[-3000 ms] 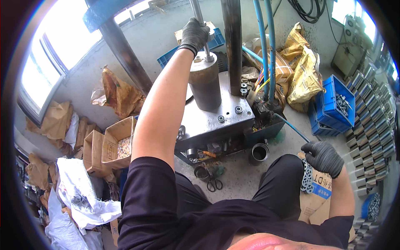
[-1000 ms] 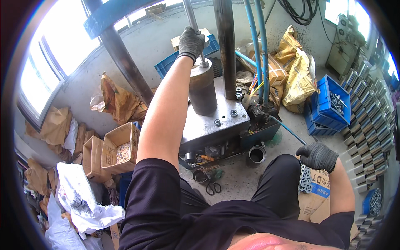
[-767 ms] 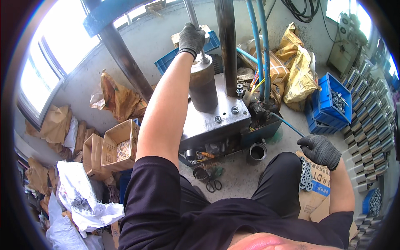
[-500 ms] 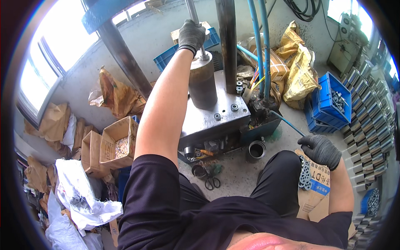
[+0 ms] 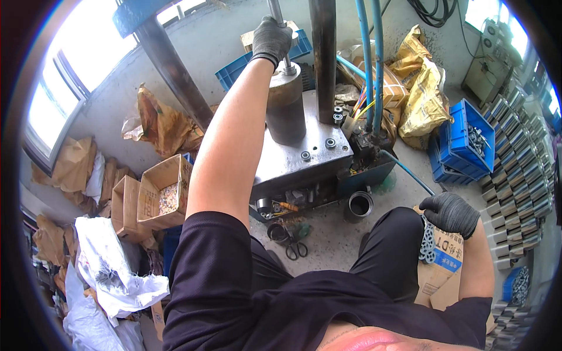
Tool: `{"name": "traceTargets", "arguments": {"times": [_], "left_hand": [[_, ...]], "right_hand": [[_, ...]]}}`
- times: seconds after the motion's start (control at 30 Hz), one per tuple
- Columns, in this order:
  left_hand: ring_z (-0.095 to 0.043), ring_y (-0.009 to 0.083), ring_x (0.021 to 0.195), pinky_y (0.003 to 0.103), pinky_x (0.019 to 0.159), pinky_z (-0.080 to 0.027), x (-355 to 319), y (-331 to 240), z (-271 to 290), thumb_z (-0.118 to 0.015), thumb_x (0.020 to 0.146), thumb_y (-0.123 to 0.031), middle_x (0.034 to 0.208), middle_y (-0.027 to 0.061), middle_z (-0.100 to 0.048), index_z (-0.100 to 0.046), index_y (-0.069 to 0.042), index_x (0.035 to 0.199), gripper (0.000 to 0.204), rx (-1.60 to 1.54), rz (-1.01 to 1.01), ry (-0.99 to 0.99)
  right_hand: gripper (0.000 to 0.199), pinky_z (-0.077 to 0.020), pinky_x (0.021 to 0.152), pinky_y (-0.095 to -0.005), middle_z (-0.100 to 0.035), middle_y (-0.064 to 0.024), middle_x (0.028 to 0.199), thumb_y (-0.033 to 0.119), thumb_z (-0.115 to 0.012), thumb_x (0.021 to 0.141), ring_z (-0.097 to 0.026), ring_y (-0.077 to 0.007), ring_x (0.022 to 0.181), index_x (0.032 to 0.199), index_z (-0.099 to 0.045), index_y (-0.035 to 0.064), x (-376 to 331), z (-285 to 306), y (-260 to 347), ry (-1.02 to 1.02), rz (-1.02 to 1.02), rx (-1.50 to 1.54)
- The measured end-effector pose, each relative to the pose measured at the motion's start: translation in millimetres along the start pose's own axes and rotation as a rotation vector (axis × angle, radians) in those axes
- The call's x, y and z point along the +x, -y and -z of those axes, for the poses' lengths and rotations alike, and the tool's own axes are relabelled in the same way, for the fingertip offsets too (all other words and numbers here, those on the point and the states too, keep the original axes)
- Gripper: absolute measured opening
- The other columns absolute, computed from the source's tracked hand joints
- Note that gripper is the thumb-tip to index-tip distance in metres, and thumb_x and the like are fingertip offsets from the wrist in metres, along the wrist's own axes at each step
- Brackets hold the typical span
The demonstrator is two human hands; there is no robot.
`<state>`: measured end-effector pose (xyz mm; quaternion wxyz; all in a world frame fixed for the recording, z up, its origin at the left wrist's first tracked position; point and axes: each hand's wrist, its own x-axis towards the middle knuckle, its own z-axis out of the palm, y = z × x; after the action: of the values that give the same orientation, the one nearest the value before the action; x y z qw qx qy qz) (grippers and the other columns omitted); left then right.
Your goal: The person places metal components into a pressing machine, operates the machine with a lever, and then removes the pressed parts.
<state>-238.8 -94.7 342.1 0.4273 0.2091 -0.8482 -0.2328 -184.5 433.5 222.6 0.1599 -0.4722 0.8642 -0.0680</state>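
Note:
My gloved left hand (image 5: pixel 272 40) is wrapped round an upright shiny metal rod (image 5: pixel 275 9), with my arm stretched out. Directly below, the rod's lower end meets the top of a thick dark metal cylinder (image 5: pixel 285 111). That cylinder stands on the steel plate (image 5: pixel 275 161) of a press, between two dark columns. At the right, my gloved right hand (image 5: pixel 451 213) is closed round the end of a thin blue lever (image 5: pixel 410 171), which runs to the pump block (image 5: pixel 370 146) beside the press. The hand covers the lever's tip.
Scissors (image 5: pixel 297 250) and a metal cup (image 5: pixel 358 206) are on the floor before the press. Cardboard boxes (image 5: pixel 167 196) and white sacks (image 5: pixel 111 263) crowd the left. Blue crates (image 5: pixel 465 140) and stacked metal sleeves (image 5: pixel 521 175) line the right. Chain-like grey parts (image 5: pixel 428 240) lie by my right knee.
The view has shifted slightly, so the press sits a little higher in it. Both hands keep their holds on the rod and the lever.

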Motion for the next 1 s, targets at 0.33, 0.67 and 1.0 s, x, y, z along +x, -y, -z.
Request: {"name": "traceTargets", "arguments": {"times": [0.33,0.67,1.0], "left_hand": [[-0.074,0.0404,0.105,0.046,0.096,-0.059,6,7,-9,-0.069,0.092,-0.030,0.106,0.0250,-0.076,-0.067,0.000,0.115,0.037,-0.032,0.025,0.018],[-0.076,0.0415,0.085,0.050,0.078,-0.059,3,13,-14,-0.063,0.092,-0.028,0.084,0.0240,-0.075,-0.078,-0.005,0.088,0.028,0.265,-0.194,-0.097],[-0.070,0.0290,0.096,0.042,0.075,-0.062,14,34,-18,-0.060,0.091,-0.020,0.095,0.0112,-0.073,-0.079,-0.007,0.090,0.023,0.703,-0.530,-0.157]], "right_hand": [[0.030,-0.0573,0.082,-0.0426,-0.075,-0.0221,0.093,0.019,-0.067,0.092,-0.074,-0.0357,0.086,0.115,-0.075,-0.0003,2,3,1,0.007,-0.045,0.030],[0.019,-0.0584,0.082,-0.0414,-0.074,-0.0209,0.100,0.017,-0.068,0.100,-0.074,-0.0360,0.092,0.108,-0.073,0.0009,70,58,-3,-0.864,-0.031,-0.025],[0.024,-0.0572,0.086,-0.0466,-0.074,-0.0213,0.102,0.028,-0.065,0.099,-0.072,-0.0393,0.097,0.114,-0.074,0.0104,185,147,-34,-1.125,0.026,-0.173]]}}
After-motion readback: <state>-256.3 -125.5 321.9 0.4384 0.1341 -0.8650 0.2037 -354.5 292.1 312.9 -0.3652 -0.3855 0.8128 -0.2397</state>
